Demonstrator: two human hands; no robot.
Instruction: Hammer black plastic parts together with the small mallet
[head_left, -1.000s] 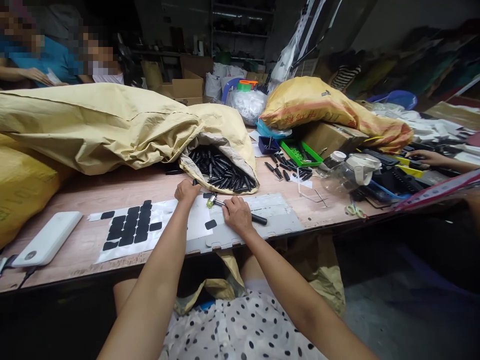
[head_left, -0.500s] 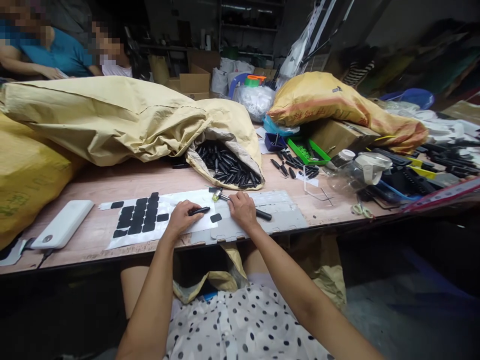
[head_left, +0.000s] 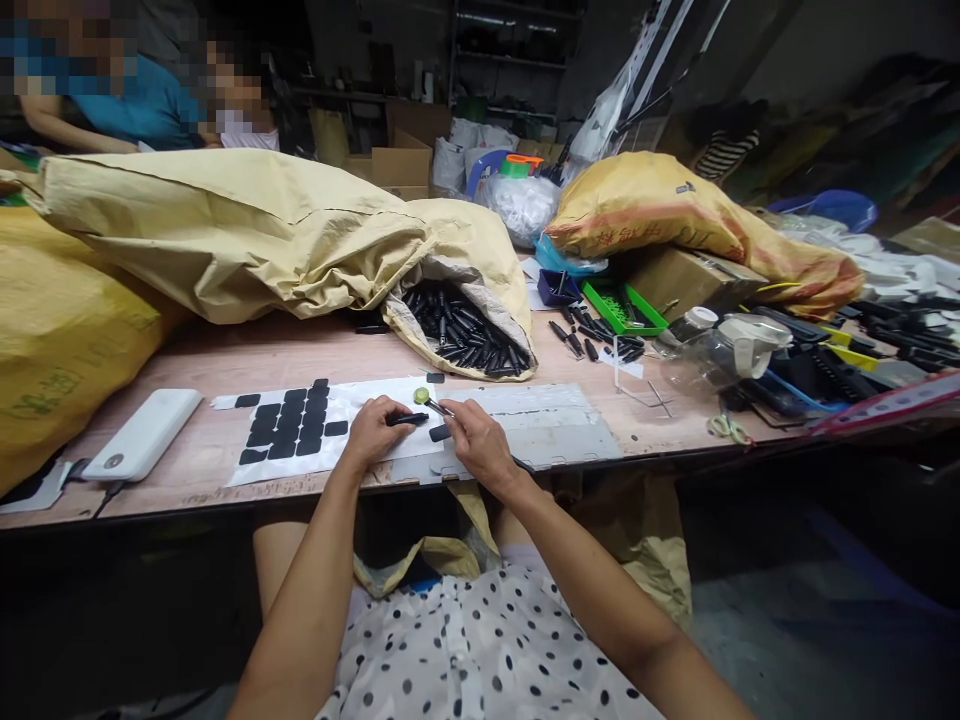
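My left hand [head_left: 373,432] is closed on a small black stick-shaped part [head_left: 409,419] and holds it flat over the white backing sheet [head_left: 352,405]. My right hand [head_left: 474,447] is closed round the handle of a small hammer with a pale round head [head_left: 422,396]; its fingertips touch a black pad [head_left: 439,433] on the grey plate [head_left: 547,430]. Both hands meet at the table's near edge. A block of black oval pads [head_left: 289,430] lies on the sheet to the left.
A tan sack [head_left: 247,235] lies open with several black parts [head_left: 469,335] spilling from its mouth. A white power bank [head_left: 142,433] sits at the left. A green tray [head_left: 622,310], a clear jug [head_left: 720,350], more sacks and clutter fill the right. Other people sit behind at the far left.
My left hand drew back from the sack's mouth with a black part and brought it over the white sheet. My right hand slid toward me along the hammer and now touches the black pad.
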